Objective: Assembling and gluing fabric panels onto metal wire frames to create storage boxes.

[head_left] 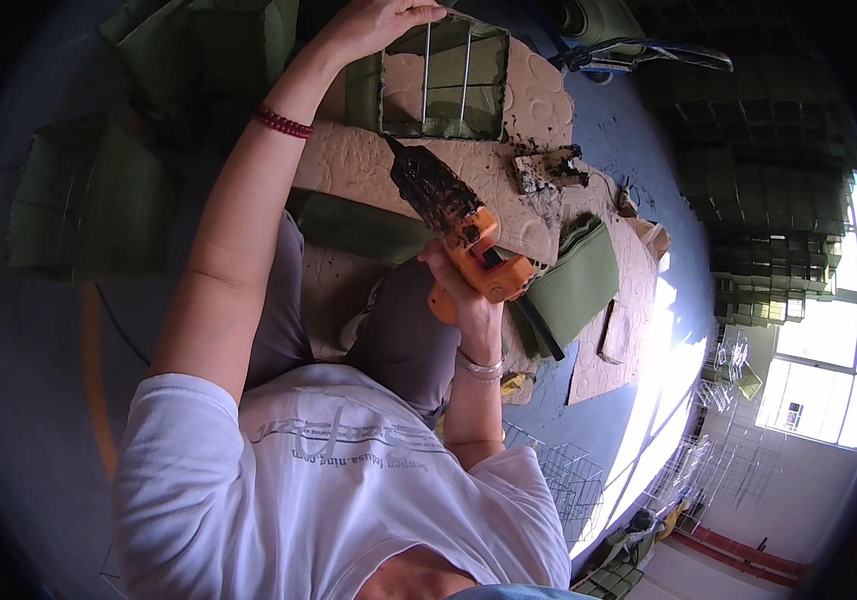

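Observation:
My right hand [464,295] is wrapped round the handle of an orange glue gun [489,262]. Black residue coats the gun's front, and its tip points up and left, just short of the near edge of a green fabric box [492,75]. Two thin metal rods cross the box's open frame. At the far upper left, the fingers of my left hand [384,22] are closed on the box's far rim; the picture's upper edge partly cuts this hand off. Under the box lies brown cardboard [539,90] with embossed rings.
Folded green fabric pieces [574,280] lie right of the glue gun. Beyond it sits a black-stained block [544,168]. Another green box [89,205] stands at left. Many green boxes [779,150] are stacked at right. Wire frames [569,485] lie at lower right.

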